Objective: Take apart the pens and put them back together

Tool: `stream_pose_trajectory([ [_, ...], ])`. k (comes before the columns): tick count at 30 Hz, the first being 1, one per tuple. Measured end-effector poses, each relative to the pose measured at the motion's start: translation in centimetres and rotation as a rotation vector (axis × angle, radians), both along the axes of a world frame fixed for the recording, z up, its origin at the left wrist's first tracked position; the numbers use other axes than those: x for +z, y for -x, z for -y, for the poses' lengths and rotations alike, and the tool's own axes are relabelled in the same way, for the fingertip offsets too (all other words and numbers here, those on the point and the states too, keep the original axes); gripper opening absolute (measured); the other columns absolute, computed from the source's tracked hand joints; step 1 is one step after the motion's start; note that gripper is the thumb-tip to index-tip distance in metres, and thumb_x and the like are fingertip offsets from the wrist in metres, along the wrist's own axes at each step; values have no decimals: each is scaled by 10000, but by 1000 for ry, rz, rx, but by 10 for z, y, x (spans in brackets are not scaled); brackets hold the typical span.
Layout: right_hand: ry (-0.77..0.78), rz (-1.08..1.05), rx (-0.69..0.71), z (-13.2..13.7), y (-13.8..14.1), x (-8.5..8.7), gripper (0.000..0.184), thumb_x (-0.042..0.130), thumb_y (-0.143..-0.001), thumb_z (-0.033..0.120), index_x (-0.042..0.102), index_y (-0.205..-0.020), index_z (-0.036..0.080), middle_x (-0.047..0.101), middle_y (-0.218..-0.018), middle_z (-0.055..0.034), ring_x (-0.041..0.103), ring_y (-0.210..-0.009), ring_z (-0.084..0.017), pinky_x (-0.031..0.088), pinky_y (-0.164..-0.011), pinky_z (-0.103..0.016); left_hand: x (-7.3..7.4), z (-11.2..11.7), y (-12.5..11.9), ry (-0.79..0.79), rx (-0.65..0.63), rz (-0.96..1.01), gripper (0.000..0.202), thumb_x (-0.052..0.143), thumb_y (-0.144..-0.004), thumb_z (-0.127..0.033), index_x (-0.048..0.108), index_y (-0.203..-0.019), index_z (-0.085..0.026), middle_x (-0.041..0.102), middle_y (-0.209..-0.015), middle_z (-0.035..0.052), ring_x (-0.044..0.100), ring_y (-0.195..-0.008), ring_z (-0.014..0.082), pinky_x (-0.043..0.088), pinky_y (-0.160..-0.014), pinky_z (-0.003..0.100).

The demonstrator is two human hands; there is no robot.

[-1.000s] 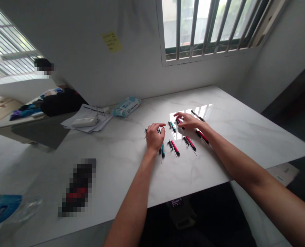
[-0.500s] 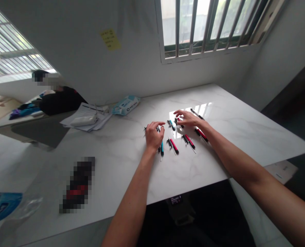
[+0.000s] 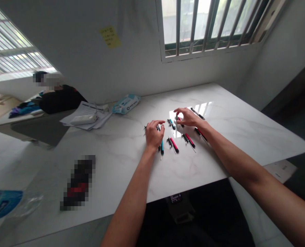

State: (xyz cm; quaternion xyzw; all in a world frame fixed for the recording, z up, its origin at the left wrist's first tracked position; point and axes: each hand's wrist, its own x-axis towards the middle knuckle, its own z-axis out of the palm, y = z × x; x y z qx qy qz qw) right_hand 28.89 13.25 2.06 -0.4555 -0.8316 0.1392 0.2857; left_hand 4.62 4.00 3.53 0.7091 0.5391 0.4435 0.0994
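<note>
Sets of taken-apart pens lie in rows on the white marbled table point(image 3: 209, 157). My left hand point(image 3: 154, 133) rests over the leftmost sets, fingers curved and apart from the thumb, partly covering a turquoise pen barrel point(image 3: 162, 146). My right hand point(image 3: 189, 117) hovers at the back row, thumb and fingers apart around a small black pen part and a red barrel that it partly hides. Between the hands lies another turquoise barrel point(image 3: 172, 124). Nearer me are two red barrels, one on the left point(image 3: 174, 144) and one on the right point(image 3: 190, 140), with black parts and thin white refills beside them.
Behind my right hand lies a black pen-like piece point(image 3: 197, 113). A wet-wipes pack point(image 3: 126, 104) and papers point(image 3: 86, 118) sit by the wall. A blurred-out dark object point(image 3: 77, 183) and a blue-labelled clear bottle point(image 3: 5, 204) are at left. Another person point(image 3: 62, 99) sits beyond the partition.
My right hand's fingers have curled slightly more toward the thumb above the back pen set. My left hand stays in place. The view has shifted very slightly.
</note>
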Motion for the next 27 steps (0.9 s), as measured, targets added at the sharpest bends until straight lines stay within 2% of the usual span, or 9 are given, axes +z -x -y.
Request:
stream_pose_trajectory([
  [2,-93,-67,14,7,4,10,552,752,-825,204,660,-1368,197,755,-1203,-104,640,-1175,-338,506,-1052,-477,0,-1,0,23,-19,90,187,641,-938,-207,791,-1042,-247,796,-1083,52,708,-970,237,553,-979,403],
  [5,-176,-152,114,25,22,27,554,763,-840,225,641,-1380,219,732,-1239,-103,648,-1198,-320,518,-1062,-468,-1,-5,1,112,-55,301,200,666,-970,-324,774,-1111,-232,799,-1087,66,736,-903,206,593,-840,340],
  [9,-153,-170,292,55,54,41,527,768,-873,250,635,-1382,286,711,-1310,-82,666,-1188,-282,546,-1036,-416,-6,-11,5,223,-134,552,393,767,-905,-500,741,-1171,-211,800,-1038,85,738,-795,184,594,-677,281],
  [12,-120,-199,364,61,64,42,556,787,-893,286,614,-1420,304,707,-1366,-72,684,-1192,-262,555,-1032,-394,-8,-14,8,212,-167,616,390,797,-873,-498,751,-1117,-198,804,-981,76,718,-712,158,595,-660,273],
  [15,-80,-241,278,46,52,38,647,852,-863,312,598,-1457,286,729,-1363,-76,699,-1207,-266,574,-1017,-397,-9,-16,10,194,-87,622,320,784,-873,-402,763,-1113,-193,794,-924,60,712,-711,149,593,-698,272],
  [18,-94,-188,20,18,31,31,436,815,-908,268,704,-1327,221,781,-1220,-97,733,-1107,-270,579,-989,-417,-10,-17,11,180,-28,623,264,778,-859,-353,754,-1064,-187,787,-930,61,722,-774,159,592,-746,279],
  [20,-61,-74,-67,0,20,25,356,824,-906,255,756,-1250,199,797,-1185,-109,744,-1068,-276,577,-978,-418,-11,-18,11,156,-20,613,221,783,-854,-346,744,-1005,-189,785,-944,62,731,-816,168,597,-800,293],
  [24,-4,102,-70,-22,15,9,306,846,-887,224,811,-1185,167,818,-1175,-132,764,-984,-270,573,-930,-373,-12,-20,11,134,-42,625,192,775,-866,-349,745,-979,-197,779,-960,59,736,-871,173,599,-842,296],
  [27,9,154,-61,-27,20,0,218,769,-902,96,845,-1094,165,839,-1087,-120,776,-920,-246,566,-893,-337,-12,-21,12,120,-58,655,186,752,-894,-362,741,-1003,-212,766,-1004,56,722,-878,162,598,-791,268],
])
